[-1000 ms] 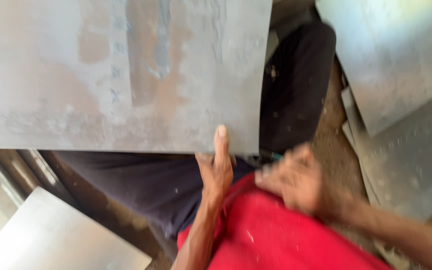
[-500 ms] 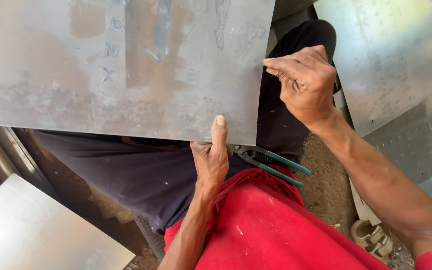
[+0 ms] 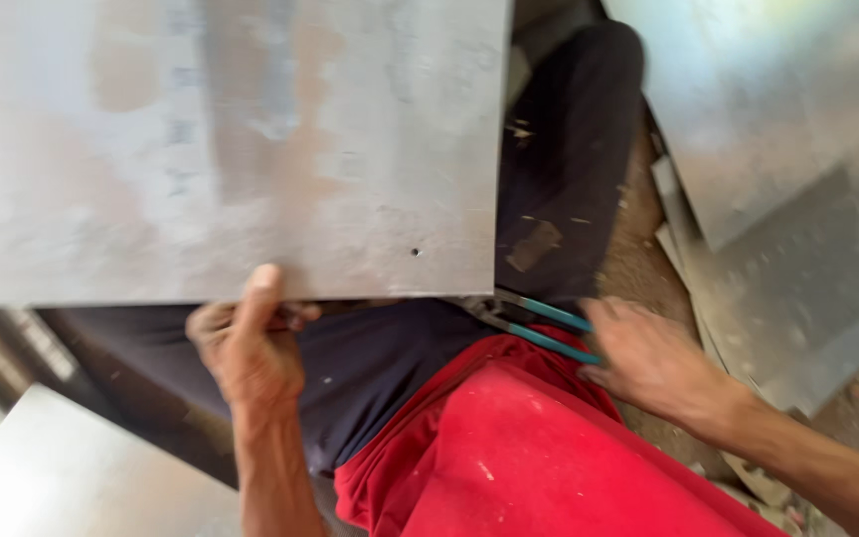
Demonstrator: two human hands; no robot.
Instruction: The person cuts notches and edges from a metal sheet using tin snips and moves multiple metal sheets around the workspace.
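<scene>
The left hand pinches the near edge of the galvanised metal sheet, steadying it over the lap; the right hand, fingers loose, touches teal-handled pliers on the thigh.

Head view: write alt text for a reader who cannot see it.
The left hand grips the near edge of a grey metal sheet over the lap, while the right hand reaches teal-handled snips lying on the thigh.
</scene>
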